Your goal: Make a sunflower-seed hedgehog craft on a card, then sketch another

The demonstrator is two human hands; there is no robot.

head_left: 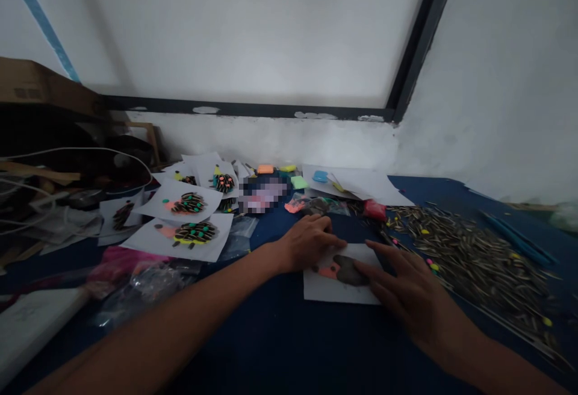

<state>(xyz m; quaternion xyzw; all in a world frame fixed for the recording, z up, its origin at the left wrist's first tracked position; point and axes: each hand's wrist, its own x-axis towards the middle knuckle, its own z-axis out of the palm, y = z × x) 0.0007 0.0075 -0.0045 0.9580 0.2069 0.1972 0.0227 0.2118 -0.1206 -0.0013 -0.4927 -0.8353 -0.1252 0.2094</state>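
Note:
A white sheet of paper (pixel 325 292) lies on the blue tabletop in front of me. On it is a flattened hedgehog-like shape, its body grey modelling clay (pixel 350 271) and its pointed front pink clay (pixel 329 270), with small dark dots. My left hand (pixel 309 241) rests at the paper's upper left edge, fingers loosely bent and nothing visible in them. From the right, my right hand (pixel 406 286) reaches over the sheet with fingers apart, one fingertip touching the grey clay. Its palm side is hidden.
A large heap of striped sunflower seeds (pixel 478 256) spreads at right, beside a blue tool-like object (pixel 519 238). Finished-looking seed hedgehogs on paper (pixel 217 250) lie at left. Clay packets, including an orange one (pixel 265 169), stand along the back. Clear plastic bags (pixel 149 289) lie left.

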